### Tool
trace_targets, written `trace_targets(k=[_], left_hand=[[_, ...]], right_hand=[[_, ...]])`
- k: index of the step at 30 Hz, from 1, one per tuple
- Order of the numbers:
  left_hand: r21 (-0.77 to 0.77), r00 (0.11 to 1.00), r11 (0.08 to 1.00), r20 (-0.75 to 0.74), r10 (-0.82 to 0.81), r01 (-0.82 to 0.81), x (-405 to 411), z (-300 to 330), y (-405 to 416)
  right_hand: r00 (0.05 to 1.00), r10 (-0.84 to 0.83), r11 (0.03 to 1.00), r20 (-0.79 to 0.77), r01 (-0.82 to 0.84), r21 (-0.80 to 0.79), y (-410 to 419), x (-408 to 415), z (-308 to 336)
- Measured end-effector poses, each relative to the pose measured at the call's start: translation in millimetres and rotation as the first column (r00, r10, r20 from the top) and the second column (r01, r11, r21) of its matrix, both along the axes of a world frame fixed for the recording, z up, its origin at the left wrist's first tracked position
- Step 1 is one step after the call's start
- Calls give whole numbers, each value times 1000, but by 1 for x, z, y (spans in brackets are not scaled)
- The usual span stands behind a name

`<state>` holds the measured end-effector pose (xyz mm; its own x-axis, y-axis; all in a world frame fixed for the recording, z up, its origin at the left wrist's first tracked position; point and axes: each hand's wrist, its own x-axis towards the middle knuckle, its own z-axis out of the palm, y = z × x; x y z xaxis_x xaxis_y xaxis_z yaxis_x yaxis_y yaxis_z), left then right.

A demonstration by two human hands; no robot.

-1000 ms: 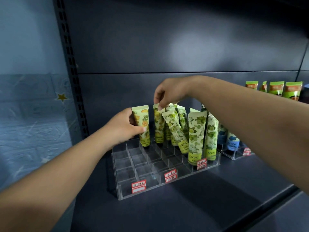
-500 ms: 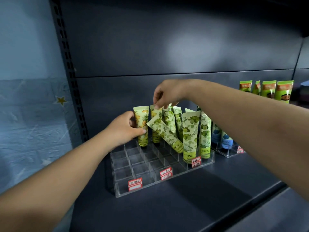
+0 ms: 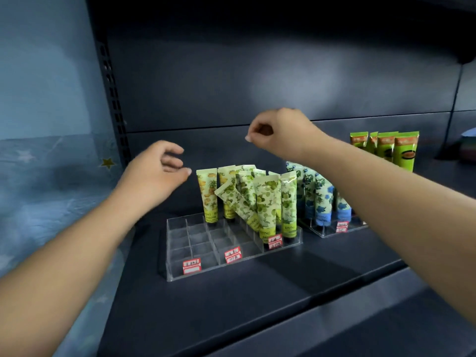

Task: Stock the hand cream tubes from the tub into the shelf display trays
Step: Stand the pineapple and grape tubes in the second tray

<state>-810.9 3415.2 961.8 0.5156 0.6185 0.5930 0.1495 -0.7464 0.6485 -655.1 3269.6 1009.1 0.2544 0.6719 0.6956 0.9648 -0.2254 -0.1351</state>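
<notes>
Now your left hand [image 3: 154,173] hovers released, fingers loosely curled, left of the tubes | your right hand [image 3: 275,131] hangs above them, clenched round nothing | hand cream tubes [image 3: 268,202] stand in the clear tray's [image 3: 195,269] back-right compartments, one tilted | tray sits mid-shelf [image 3: 257,300].

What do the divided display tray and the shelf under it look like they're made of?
Display tray: clear, glossy acrylic or similar rigid plastic, probably; the shelf shows straight through its walls and dividers. Shelf: likely painted sheet metal, dark matte grey, with a perforated upright beside it.
</notes>
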Motion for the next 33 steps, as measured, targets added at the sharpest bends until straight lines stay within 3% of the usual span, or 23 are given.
trace_targets(k=[3, 7, 11, 14, 20, 25, 29, 33], left_hand=[[172, 1000, 985, -7, -20, 20, -11, 6, -43], [438, 996, 899, -91, 13, 29, -15, 0, -113], [575, 996, 816, -89, -10, 59, -6, -21, -172], [637, 987, 756, -144, -75, 150, 10, -49, -213], [589, 912, 697, -289, -290, 408, 58, -123, -290], [489, 789, 620, -399, -466, 614, 97, -189, -342], [327, 638, 552, -484, -599, 767, 123, -249, -372], [99, 444, 480, -578, -685, 871, 143, -325, -393]], right_hand=[[999, 36, 997, 40, -38, 61, -30, -9, -11], [993, 64, 994, 97, -72, 83, -77, -13, -32], [982, 48, 982, 182, -80, 173, -137, -8, -65], [977, -49, 977, 209, 3, 214, -190, -1, -101], [970, -240, 964, 47, 232, 127, -305, 15, -183], [887, -453, 891, -88, 453, -21, -384, 20, -249], [771, -590, 807, -238, 574, -139, -429, 15, -310], [538, -721, 680, -436, 669, -299, -460, 0, -385]])
